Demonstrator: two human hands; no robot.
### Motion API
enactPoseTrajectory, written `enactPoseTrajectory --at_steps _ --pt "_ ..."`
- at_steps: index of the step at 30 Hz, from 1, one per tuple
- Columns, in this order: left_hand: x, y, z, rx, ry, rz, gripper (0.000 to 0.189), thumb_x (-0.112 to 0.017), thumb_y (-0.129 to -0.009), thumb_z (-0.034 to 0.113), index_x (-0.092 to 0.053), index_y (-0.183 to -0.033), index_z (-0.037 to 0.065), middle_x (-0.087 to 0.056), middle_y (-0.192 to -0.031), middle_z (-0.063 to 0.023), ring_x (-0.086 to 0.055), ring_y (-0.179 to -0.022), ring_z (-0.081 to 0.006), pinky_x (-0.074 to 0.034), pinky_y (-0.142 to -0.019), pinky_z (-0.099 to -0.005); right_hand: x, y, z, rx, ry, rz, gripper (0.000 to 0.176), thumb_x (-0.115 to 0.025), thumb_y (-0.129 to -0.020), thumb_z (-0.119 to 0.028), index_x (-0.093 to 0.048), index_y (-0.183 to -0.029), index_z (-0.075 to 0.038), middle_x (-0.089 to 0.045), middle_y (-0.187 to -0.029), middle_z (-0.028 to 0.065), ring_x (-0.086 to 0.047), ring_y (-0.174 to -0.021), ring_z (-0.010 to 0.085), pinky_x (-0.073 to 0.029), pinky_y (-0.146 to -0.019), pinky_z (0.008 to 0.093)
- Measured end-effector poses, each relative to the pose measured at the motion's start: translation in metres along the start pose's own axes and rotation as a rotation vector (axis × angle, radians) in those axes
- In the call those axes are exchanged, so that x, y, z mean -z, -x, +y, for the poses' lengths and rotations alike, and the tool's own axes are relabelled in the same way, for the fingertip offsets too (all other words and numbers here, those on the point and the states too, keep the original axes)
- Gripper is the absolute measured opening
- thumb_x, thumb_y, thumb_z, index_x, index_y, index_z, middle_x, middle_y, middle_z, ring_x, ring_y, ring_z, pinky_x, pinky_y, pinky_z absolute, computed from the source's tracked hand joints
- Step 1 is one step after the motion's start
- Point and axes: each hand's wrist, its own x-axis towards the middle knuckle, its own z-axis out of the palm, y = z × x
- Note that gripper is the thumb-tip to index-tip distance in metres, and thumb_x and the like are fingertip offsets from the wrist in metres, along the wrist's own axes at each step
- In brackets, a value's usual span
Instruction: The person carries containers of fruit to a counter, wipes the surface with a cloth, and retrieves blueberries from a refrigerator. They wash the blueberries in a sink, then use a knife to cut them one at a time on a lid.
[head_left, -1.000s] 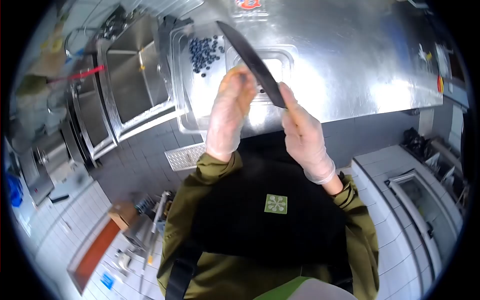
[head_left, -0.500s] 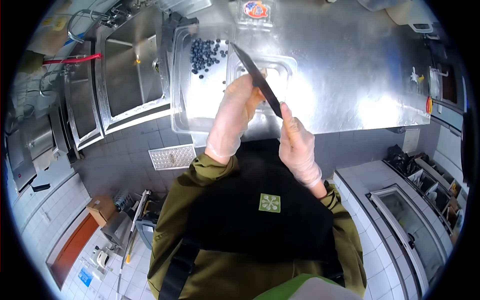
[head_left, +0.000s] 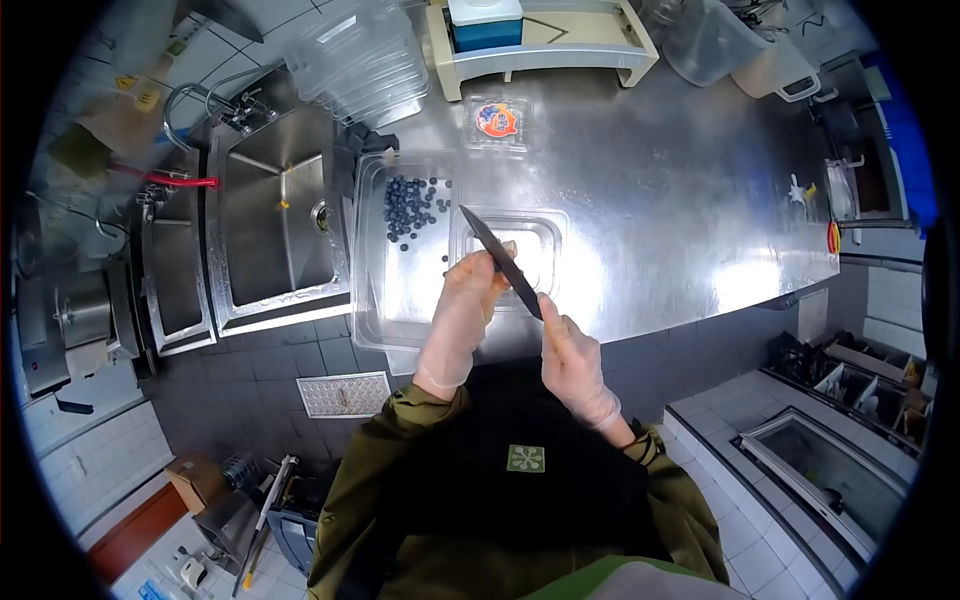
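Observation:
My right hand (head_left: 572, 362), in a clear glove, is closed round the handle of a dark knife (head_left: 500, 260), whose blade slants up and left. My left hand (head_left: 462, 310), gloved too, has its fingers curled near the blade; what they grip is mostly hidden, with a small pale piece (head_left: 510, 248) showing behind the blade. Beneath the hands is a small clear container (head_left: 560, 225). To its left stands a larger clear tray (head_left: 368, 290) with several blueberries (head_left: 405, 208) at its upper part. A labelled clear box (head_left: 497, 121) lies farther back.
Steel worktop (head_left: 680, 200) lies under the containers. A double sink (head_left: 270, 225) is at the left. Stacked clear containers (head_left: 360, 60) stand behind it. A cream rack (head_left: 590, 60) holds a blue-and-white box (head_left: 486, 28) at the back. A pitcher (head_left: 775, 70) stands at the back right.
The view has tilted up, so the worktop and hands appear lower and the rack now shows. Both hands keep nearly the same pose, with the knife still in my right hand.

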Motion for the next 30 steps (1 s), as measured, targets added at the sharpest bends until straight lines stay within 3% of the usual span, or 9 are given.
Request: enactPoseTrajectory --at_steps 7,10,14,17,18,22,27,30 --pt "-0.006 -0.006 -0.012 0.004 0.064 0.078 0.027 -0.041 -0.098 0.018 -0.058 -0.106 -0.002 -0.06 -0.093 -0.0048 -0.053 -0.081 -0.0113 -0.044 -0.085 -0.0291 -0.01 0.006 0.0 -0.062 0.141 -0.003 0.059 -0.049 -0.08 0.008 -0.037 -0.136 -0.004 -0.049 -0.067 0.0151 -0.053 -0.054 0.0306 -0.045 -0.051 0.0348" --pt "0.003 -0.009 -0.019 0.002 0.025 0.027 0.027 -0.043 -0.097 0.018 -0.057 -0.108 -0.003 -0.06 -0.099 -0.0064 -0.054 -0.085 -0.0125 -0.044 -0.086 -0.0294 -0.018 0.006 0.007 -0.062 0.073 0.064 0.059 -0.051 -0.078 0.006 -0.04 -0.134 -0.005 -0.051 -0.069 0.015 -0.053 -0.052 0.0315 -0.044 -0.047 0.0381" --pt "0.005 -0.008 -0.032 0.078 -0.01 0.049 0.03 -0.046 -0.097 0.021 -0.055 -0.11 -0.004 -0.059 -0.108 -0.0092 -0.056 -0.096 -0.0144 -0.043 -0.09 -0.0294 -0.02 0.003 0.01 -0.12 -0.064 0.027 0.055 -0.048 -0.082 0.008 -0.038 -0.135 -0.004 -0.054 -0.074 0.0207 -0.057 -0.062 0.0358 -0.047 -0.058 0.036" --pt "-0.004 -0.002 -0.028 0.069 0.077 0.039 0.034 -0.043 -0.098 0.023 -0.05 -0.118 -0.004 -0.056 -0.115 -0.0081 -0.052 -0.1 -0.0132 -0.042 -0.091 -0.0283 -0.026 0.001 0.013 -0.132 -0.164 0.077 0.052 -0.048 -0.085 0.007 -0.039 -0.135 -0.004 -0.054 -0.074 0.0167 -0.055 -0.063 0.0253 -0.046 -0.062 0.0284" --pt "0.002 -0.006 -0.031 0.059 0.125 -0.045 0.034 -0.04 -0.099 0.026 -0.05 -0.116 -0.001 -0.054 -0.114 -0.0047 -0.051 -0.099 -0.0123 -0.042 -0.089 -0.0287 -0.026 0.001 0.014 -0.153 -0.192 0.075 0.053 -0.047 -0.085 0.007 -0.038 -0.136 -0.004 -0.054 -0.075 0.0147 -0.054 -0.064 0.0211 -0.045 -0.064 0.0261" --pt "-0.004 -0.008 -0.024 0.142 0.271 -0.015 0.027 -0.04 -0.098 0.029 -0.053 -0.11 0.007 -0.056 -0.104 -0.0011 -0.052 -0.096 -0.0121 -0.043 -0.087 -0.03 -0.027 0.005 0.014 -0.14 -0.211 0.075 0.054 -0.045 -0.085 0.009 -0.037 -0.137 -0.005 -0.058 -0.086 0.0146 -0.057 -0.071 0.0207 -0.046 -0.069 0.0255" --pt "-0.001 -0.009 -0.028 0.227 0.425 -0.002 0.026 -0.043 -0.097 0.029 -0.051 -0.112 0.01 -0.057 -0.106 -0.0011 -0.053 -0.101 -0.0143 -0.042 -0.091 -0.0322 -0.025 0.009 0.011 -0.21 -0.181 0.068 0.056 -0.043 -0.084 0.01 -0.036 -0.137 -0.005 -0.061 -0.095 0.0184 -0.061 -0.08 0.0242 -0.047 -0.075 0.0271" --pt "-0.005 -0.007 -0.028 0.24 0.423 0.023 0.026 -0.043 -0.097 0.029 -0.051 -0.114 0.011 -0.057 -0.106 -0.0007 -0.053 -0.102 -0.015 -0.042 -0.091 -0.0327 -0.027 0.01 0.011 -0.154 -0.114 0.111 0.056 -0.043 -0.084 0.01 -0.037 -0.137 -0.005 -0.061 -0.094 0.0191 -0.062 -0.079 0.028 -0.048 -0.073 0.0292"
